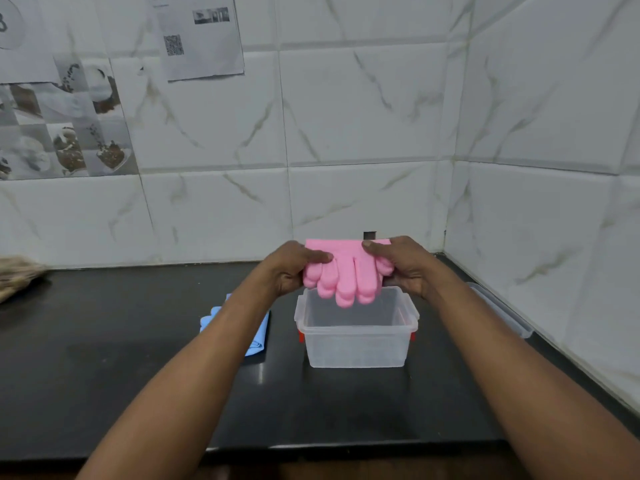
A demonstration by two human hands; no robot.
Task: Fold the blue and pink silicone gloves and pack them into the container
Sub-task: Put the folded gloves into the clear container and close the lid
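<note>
While both hands grip it from either side, the pink glove hangs in the air just above the far edge of the clear container. The left hand pinches the glove's left edge, thumb on top and fingers curled under; the right hand does the same on the right edge. Both are closed on the glove, neither holds anything else.

The glove looks folded over, with a flat straight edge at the top, farther from the person, and its fingers drooping down toward the open box. Its long side runs left to right between the hands, and that roughly matches the long side of the container below. The fingertips of the glove dangle over the far rim, not yet inside, as far as I can judge from this angle.

So what matters for the next move is that the box sits directly below and slightly nearer than the glove. A short drop, drawn a little toward the person, should land it inside. Both hands are about equally close to the box, one over each short end.

The blue glove lies on the dark desk to the left of the container, partly hidden behind the left forearm, so I cannot tell how far it is folded. What may be the lid rests near the right wall.
</note>
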